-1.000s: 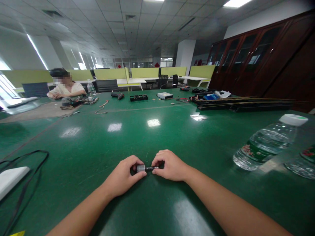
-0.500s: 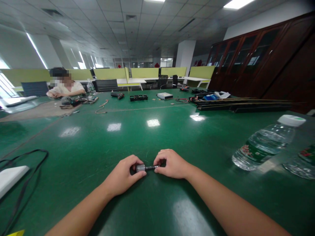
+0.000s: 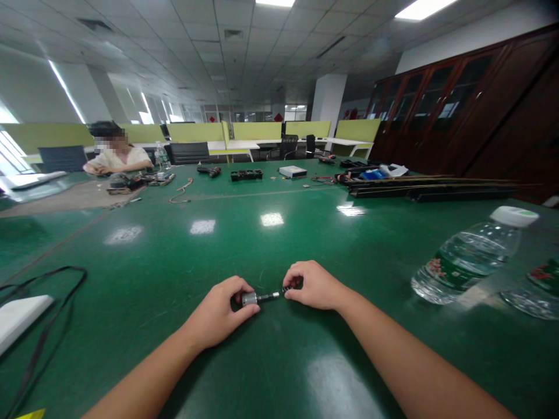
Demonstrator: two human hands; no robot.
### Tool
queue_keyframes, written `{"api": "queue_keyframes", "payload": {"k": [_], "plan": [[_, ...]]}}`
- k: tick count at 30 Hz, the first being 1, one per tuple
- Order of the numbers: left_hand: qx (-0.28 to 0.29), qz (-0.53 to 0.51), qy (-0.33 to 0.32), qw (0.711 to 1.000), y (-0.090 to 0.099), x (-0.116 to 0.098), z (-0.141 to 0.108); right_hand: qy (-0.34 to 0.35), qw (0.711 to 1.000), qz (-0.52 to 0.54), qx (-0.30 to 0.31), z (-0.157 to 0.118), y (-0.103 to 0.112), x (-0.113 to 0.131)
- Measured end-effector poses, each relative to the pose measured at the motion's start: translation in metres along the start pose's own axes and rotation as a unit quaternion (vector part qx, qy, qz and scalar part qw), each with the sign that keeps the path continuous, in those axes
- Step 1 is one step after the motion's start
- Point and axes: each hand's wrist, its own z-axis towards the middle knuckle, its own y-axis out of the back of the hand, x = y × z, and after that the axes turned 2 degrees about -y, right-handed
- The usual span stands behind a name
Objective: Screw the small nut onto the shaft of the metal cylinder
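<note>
My left hand is closed round a small grey metal cylinder with a thin shaft, perhaps a small motor, held close above the green table. The shaft points to the right, dark along most of its length and bright at the tip. Just past that tip, my right hand pinches a small dark coiled spring between thumb and fingers. A narrow gap separates the spring from the shaft. Part of the cylinder is hidden in my left palm.
Water bottles stand at the right. A white box-like object and a black cord lie at the left. Across the table are a power drill, a black tray-like part, long dark bars and a seated person.
My right hand has moved right and slightly up, drawing the spring off the shaft's tip, which now shows bare. My left hand has barely moved.
</note>
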Motion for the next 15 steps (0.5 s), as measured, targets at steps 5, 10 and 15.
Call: {"api": "queue_keyframes", "payload": {"k": [5,10,15], "plan": [[-0.004,0.004,-0.005,1.0,0.001,0.0,-0.001,0.019,1.0,0.019,0.01,0.0,0.002,0.001],[-0.002,0.0,-0.008,1.0,0.001,0.0,-0.002,0.033,0.999,0.039,0.018,0.001,-0.004,0.01],[-0.002,0.001,-0.025,1.0,0.0,0.002,-0.002,0.045,0.995,0.084,0.001,0.001,-0.026,0.026]]}}
